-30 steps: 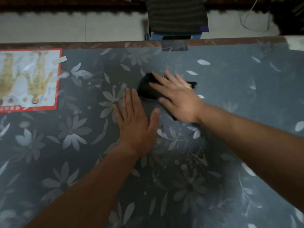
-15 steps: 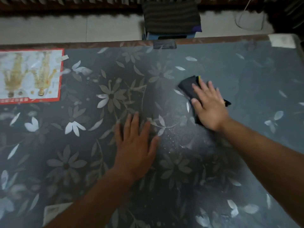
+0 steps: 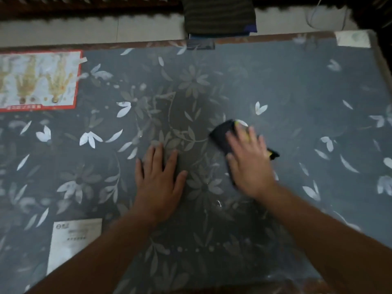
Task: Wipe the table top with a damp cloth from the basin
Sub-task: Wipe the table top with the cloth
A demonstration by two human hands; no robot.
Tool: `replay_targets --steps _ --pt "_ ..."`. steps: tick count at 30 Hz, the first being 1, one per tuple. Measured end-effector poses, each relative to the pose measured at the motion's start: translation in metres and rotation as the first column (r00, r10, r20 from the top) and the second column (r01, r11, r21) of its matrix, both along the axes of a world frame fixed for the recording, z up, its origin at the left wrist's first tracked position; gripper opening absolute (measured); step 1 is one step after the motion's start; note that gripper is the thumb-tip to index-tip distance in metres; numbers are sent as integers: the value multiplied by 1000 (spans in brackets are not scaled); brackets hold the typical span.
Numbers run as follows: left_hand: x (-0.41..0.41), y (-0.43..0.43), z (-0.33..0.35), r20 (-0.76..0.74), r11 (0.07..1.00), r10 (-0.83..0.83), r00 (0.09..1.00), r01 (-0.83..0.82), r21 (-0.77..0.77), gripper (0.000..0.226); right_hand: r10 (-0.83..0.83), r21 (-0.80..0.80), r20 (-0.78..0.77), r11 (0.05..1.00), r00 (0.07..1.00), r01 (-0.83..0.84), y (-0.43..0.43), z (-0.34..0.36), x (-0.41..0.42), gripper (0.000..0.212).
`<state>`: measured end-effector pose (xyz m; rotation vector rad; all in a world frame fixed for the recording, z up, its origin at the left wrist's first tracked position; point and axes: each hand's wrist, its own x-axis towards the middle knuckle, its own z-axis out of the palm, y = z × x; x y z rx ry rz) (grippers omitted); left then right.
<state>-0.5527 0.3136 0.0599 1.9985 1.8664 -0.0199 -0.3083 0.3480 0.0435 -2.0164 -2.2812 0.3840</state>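
Note:
The table top is covered with a grey-blue sheet printed with pale flowers and leaves. A dark cloth with a yellow-green edge lies flat on it right of centre. My right hand presses down on the cloth with fingers spread, blurred by motion. My left hand rests flat on the bare table just left of it, fingers apart, holding nothing. The basin is not in view.
A red-bordered picture sheet is taped at the far left. A white printed paper lies under the cover near my left forearm. A stool with striped fabric stands beyond the far edge. A white patch marks the far right corner.
My right hand slid the cloth from the middle out to the right, then back toward me. My left hand stayed flat on the table. The view shifted, bringing the near white paper into sight.

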Motion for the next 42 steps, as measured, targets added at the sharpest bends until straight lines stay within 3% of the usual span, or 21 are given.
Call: replay_targets --steps 2,4,5,7,9,10,11,13,16,17,19,22,24,27,29,31,33,35,38,40,42 --pt "5 -15 4 -1 1000 18 1000 -18 -2 72 297 -50 -5 954 955 -297 -66 4 -10 55" --pt "7 -35 6 -20 1000 10 1000 -10 1 71 418 -83 -36 904 908 -420 -86 9 6 53" --pt "8 -46 6 -38 1000 -4 999 4 -12 71 390 -58 -17 919 921 -390 -76 6 19 54" --pt "9 -66 5 -58 999 -20 998 17 -43 71 109 -18 17 994 994 -109 -42 3 46 57" --pt "8 -78 1 -62 998 -20 998 16 -62 71 -216 -39 -38 976 976 214 -22 5 56 60" --pt "7 -81 -2 -64 997 -26 998 21 -77 71 -266 -35 -40 964 963 265 -31 5 45 61" --pt "7 -83 -4 -59 996 -31 998 25 -91 71 -232 -14 -15 973 973 232 -56 3 29 60" --pt "6 -82 -5 -31 996 -15 999 13 -93 71 81 -40 -3 996 997 -81 -130 4 -8 57" --pt "6 -80 -4 4 994 -5 1000 5 -112 72 372 -63 -49 925 927 -375 -177 11 0 55" --pt "5 -80 -3 4 993 -10 1000 11 -118 73 334 -41 -12 941 942 -335 -169 7 18 55" --pt "4 -81 -4 5 993 -32 999 32 -116 74 24 -15 48 1000 999 -24 -145 2 57 56" --pt "1 -84 -6 73 994 -75 995 80 -70 71 -446 6 -20 895 895 446 -141 6 62 59" --pt "-5 -89 -5 150 993 -117 982 120 -12 65 -394 12 23 919 919 394 -175 5 5 59" --pt "-15 -102 -2 172 984 -176 969 171 44 58 43 -31 -50 999 998 -45 -238 7 -69 54" --pt "-21 -115 0 115 979 -201 973 197 49 59 124 -11 -34 992 992 -124 -242 5 -51 54" --pt "-28 -128 0 55 973 -229 972 228 27 61 -158 -10 30 987 987 159 -232 1 -12 54" --pt "-35 -138 -2 36 967 -252 967 253 -20 63 -545 4 -17 838 838 546 -226 4 9 55" --pt "-38 -140 -4 79 972 -230 970 233 -30 64 -648 20 -59 760 760 650 -231 6 -30 56" --pt "-39 -137 -6 197 985 -160 967 169 -31 69 -314 -1 -69 949 947 315 -259 4 -123 55" --pt "-41 -137 -8 265 990 -122 957 135 -30 72 -133 -23 -117 991 984 131 -275 3 -146 55" --pt "-43 -136 -9 291 990 -116 950 134 -43 74 -63 -25 -125 998 990 60 -269 2 -125 54"
